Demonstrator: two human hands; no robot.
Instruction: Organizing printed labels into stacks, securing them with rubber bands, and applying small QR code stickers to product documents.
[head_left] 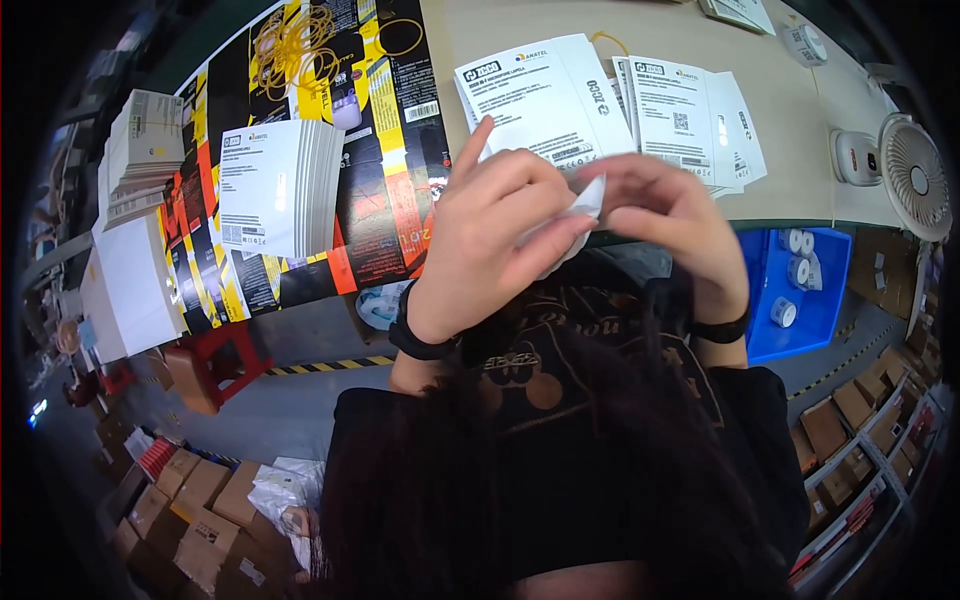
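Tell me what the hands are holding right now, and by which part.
Both hands hold one folded white paper leaflet. The left hand pinches its lower left part; the right hand has its grip on the upper right edge.

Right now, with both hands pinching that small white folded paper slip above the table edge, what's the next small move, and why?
Probably finish pressing the fold flat. Both the left hand and the right hand grip the small white folded paper slip in mid-air, only partly visible between the fingers. Then it could likely join the fanned white printed leaflets lying just behind on the beige table.
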